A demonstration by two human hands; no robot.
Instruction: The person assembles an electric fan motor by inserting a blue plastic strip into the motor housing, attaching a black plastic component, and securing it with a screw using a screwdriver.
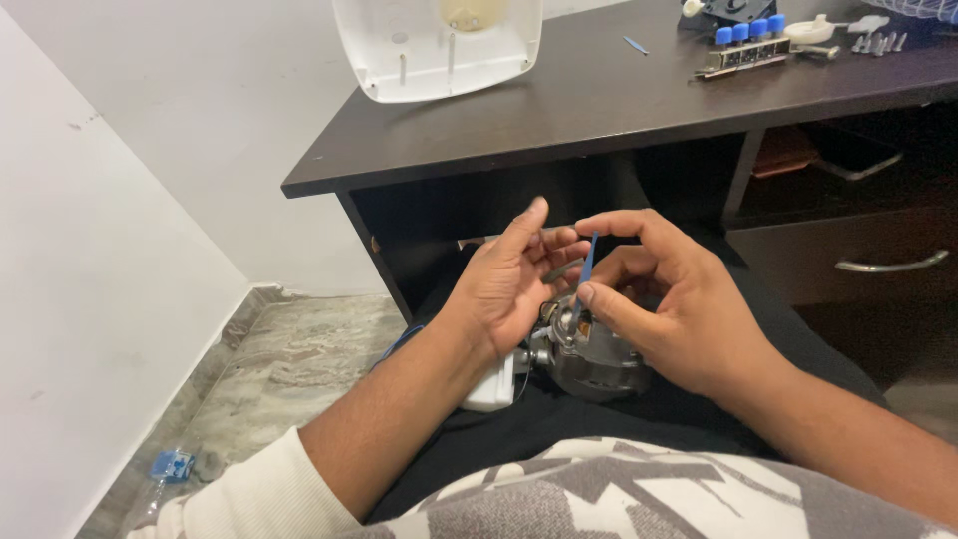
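Both hands over lap — right hand (689, 319) pinches a thin blue strip (587, 262) upright above a grey metal motor (589, 359). Left hand (509, 284) touches the motor, fingers loosely curled. Dark desk (559, 110) beyond, white plastic cover (439, 45) on it.

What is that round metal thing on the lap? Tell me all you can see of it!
It is a small grey metal motor, rounded like a drum, with a shiny, slightly worn look. It lies on its side on the black cloth of the lap, below the dark desk. A white plastic block sits against its left end. The left hand and right hand hover close over its top, where small brassy parts show. The right hand holds a thin blue strip just above it. Its underside is hidden.
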